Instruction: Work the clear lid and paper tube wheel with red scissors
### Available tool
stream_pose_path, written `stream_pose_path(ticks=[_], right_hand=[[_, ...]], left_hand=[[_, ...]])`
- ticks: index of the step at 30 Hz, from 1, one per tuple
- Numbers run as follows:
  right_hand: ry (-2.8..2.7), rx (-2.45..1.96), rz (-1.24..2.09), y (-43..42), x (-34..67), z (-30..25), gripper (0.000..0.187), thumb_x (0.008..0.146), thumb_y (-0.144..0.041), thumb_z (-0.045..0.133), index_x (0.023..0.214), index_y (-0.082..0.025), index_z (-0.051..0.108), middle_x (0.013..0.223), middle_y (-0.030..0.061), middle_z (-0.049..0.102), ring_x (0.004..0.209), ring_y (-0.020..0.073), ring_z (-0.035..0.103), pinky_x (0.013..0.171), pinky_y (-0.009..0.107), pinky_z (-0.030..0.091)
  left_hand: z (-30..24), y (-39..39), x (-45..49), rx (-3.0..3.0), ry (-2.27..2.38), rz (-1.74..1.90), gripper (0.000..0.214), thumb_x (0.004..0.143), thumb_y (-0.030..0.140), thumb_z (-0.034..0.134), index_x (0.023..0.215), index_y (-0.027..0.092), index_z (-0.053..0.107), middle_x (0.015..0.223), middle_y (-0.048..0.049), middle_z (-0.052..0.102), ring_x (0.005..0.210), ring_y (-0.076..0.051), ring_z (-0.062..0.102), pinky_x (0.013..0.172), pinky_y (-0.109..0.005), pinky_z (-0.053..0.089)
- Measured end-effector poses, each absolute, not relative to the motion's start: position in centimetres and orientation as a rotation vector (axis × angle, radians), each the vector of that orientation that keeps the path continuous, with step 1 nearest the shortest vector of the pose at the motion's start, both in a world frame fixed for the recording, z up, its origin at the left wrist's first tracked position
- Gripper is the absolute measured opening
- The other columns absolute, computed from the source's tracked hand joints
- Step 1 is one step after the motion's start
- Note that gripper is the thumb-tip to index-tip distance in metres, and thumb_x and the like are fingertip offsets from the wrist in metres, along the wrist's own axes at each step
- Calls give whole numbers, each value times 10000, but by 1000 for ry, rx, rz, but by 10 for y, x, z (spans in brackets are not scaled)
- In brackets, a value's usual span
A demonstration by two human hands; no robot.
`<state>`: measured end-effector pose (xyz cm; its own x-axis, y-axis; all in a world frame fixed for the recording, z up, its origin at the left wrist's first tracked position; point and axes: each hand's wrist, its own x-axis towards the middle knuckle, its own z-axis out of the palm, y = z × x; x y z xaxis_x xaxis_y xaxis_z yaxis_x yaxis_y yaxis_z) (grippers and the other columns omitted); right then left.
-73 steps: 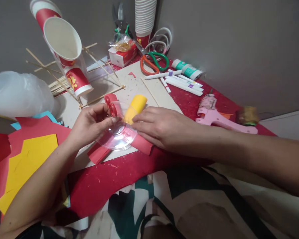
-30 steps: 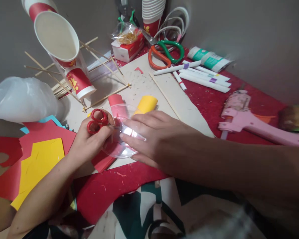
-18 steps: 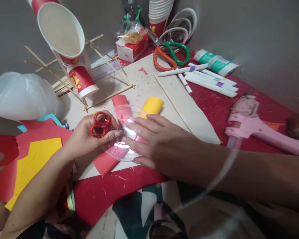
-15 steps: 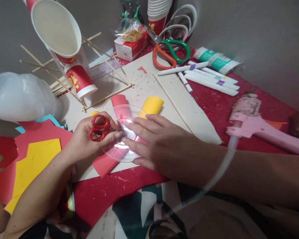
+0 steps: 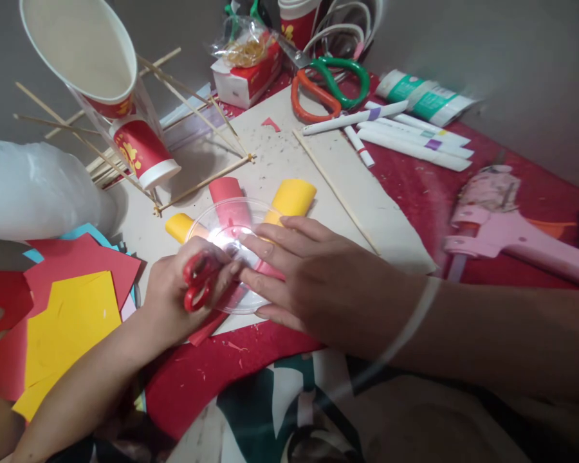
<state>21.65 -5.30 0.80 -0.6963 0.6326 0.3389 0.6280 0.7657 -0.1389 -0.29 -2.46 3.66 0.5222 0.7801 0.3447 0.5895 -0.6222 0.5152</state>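
Note:
My left hand [image 5: 183, 283] is closed round a small pair of red-handled scissors [image 5: 200, 270], their blades hidden by the fingers and pointed at the middle of a clear round plastic lid [image 5: 207, 215]. Spread across the right side of the lid, my right hand [image 5: 303, 270] lies with its fingers stretched out, pressing on it. Beneath and around the lid are curled paper strips: a red one [image 5: 226, 193], a yellow one [image 5: 294, 196] and a smaller yellow one [image 5: 179, 227]. Glare whitens the lid's centre, where the blade tips cannot be made out.
A pink hot glue gun [image 5: 521, 241] lies at right. Large scissors [image 5: 316, 106] and white rolled sticks [image 5: 415, 146] sit behind. Paper cups [image 5: 145, 151] stand in a stick frame [image 5: 205, 186] at left, near coloured paper sheets [image 5: 72, 321] and a plastic bag [image 5: 38, 190].
My left hand has turned, tilting the red scissor handles lower and toward me. The right hand stays on the lid. The view has shifted slightly.

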Motion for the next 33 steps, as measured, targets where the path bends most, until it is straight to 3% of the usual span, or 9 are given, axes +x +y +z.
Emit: stream_pose_path(ticks=[4, 12, 18, 23, 25, 29, 33], right_hand=[[-2549, -951, 5, -53, 216, 6, 364, 965, -355, 588, 1247, -158, 707, 1348, 215, 657, 1266, 374, 575, 1031, 564, 444], [-2573, -956, 9, -52, 216, 6, 316, 961, -369, 592, 1139, -139, 715, 1336, 235, 651, 1268, 383, 568, 1026, 559, 442], [-2576, -954, 42, -54, 217, 6, 238, 955, -325, 589, 1055, -150, 717, 1245, 216, 693, 1291, 390, 549, 1016, 559, 446], [-2560, -938, 56, -50, 218, 5, 299, 946, -384, 614, 1107, -161, 732, 1198, 211, 709, 1267, 393, 558, 1039, 576, 420], [-2546, -929, 131, -47, 221, 8, 288, 933, -381, 628, 1065, -151, 739, 1152, 200, 719, 1196, 377, 599, 1011, 546, 447], [-2423, -964, 397, -43, 229, 19, 271, 983, -356, 536, 911, -151, 698, 979, 123, 734, 913, 256, 673, 819, 391, 511], [-2240, -1155, 355, -42, 222, 29, 376, 930, -478, 605, 1088, -139, 643, 987, 107, 740, 894, 251, 688, 764, 355, 508]], left_hand=[[37, -17, 1, 2265, 1163, 794, 106, 850, 235, 778, 863, 251, 674, 842, 11, 730, 744, -140, 705, 677, -256, 593], [49, -10, 18, 2172, 1142, 683, 174, 867, 227, 752, 761, 219, 614, 719, 28, 690, 637, -118, 649, 596, -242, 561], [49, -3, 19, 2236, 1112, 620, 158, 860, 228, 760, 811, 209, 611, 763, 28, 686, 656, -109, 637, 594, -217, 537], [51, -3, 14, 2076, 1044, 539, 153, 848, 248, 766, 892, 223, 622, 757, 22, 650, 626, -120, 605, 552, -224, 515], [51, -5, 13, 2025, 1025, 506, 149, 862, 256, 750, 930, 225, 621, 745, 24, 625, 623, -121, 592, 551, -227, 510], [46, -10, 10, 2047, 1033, 539, 77, 911, 258, 675, 929, 196, 634, 785, 4, 645, 667, -124, 604, 594, -241, 496], [40, -13, 9, 2151, 1029, 598, 53, 884, 179, 646, 850, 186, 606, 678, 40, 595, 599, -99, 545, 571, -223, 437]])
